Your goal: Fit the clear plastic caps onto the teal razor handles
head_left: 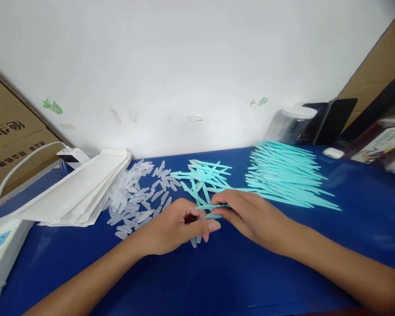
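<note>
My left hand (177, 226) is closed, thumb against fingers, around the end of a slim turquoise stick that looks like an eyebrow razor (211, 216). My right hand (250, 215) pinches the same razor from the other side, with a second turquoise stick (204, 206) under its fingertips. Translucent caps (193, 242) poke out below my left fingers; whether they are held or lie on the table I cannot tell. Just beyond my hands is a loose crisscross heap of turquoise razors (213, 173). Many translucent caps (128, 193) are scattered to the left of it.
A large stack of turquoise razors (283, 175) lies at the right on the blue table (210, 281). White paper sleeves (82, 188) and a power strip (3, 245) are at the left. A lidded clear jar (292, 125), a phone (335, 120) and a white earbud case (333, 152) stand back right.
</note>
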Tool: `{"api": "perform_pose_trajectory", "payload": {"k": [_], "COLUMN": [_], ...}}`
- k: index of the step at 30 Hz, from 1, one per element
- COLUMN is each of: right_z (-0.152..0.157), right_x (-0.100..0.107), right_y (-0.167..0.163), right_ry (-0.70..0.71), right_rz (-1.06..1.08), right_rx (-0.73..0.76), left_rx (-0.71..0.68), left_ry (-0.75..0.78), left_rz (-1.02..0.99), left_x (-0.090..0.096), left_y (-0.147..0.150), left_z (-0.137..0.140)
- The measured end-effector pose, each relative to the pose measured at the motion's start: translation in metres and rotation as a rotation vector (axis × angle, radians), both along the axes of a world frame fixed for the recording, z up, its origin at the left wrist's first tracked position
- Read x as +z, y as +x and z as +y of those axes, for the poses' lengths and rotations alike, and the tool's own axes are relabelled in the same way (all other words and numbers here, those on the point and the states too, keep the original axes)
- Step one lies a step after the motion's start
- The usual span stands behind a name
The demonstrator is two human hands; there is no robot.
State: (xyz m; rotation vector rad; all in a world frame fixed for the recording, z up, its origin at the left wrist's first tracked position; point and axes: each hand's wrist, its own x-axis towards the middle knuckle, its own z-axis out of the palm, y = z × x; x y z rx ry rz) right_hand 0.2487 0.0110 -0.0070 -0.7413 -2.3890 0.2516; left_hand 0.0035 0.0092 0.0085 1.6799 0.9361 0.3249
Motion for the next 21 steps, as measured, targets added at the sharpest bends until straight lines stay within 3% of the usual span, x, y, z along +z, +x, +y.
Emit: {"api": "perform_pose_trajectory", "payload": {"k": [8,14,21], "right_z": [0.030,0.050,0.036], "right_x": [-0.011,-0.011,0.004], "right_y": [0.014,0.017,0.018], "right_ry": [-0.074,-0.031,-0.370], "right_rz": [0.012,0.054,0.192], "right_rx": [-0.239,-0.371,-0.180], "left_rx": [0.124,0.169,0.270], "left_ry": [0.056,-0.016,-0.009], "left_rz": [0.036,-0.134,-0.254], "left_x": [-0.005,-0.013,-0.013], "left_y": [-0.016,-0.022,-0.023], "left_z": [0.014,0.020,0.021]}}
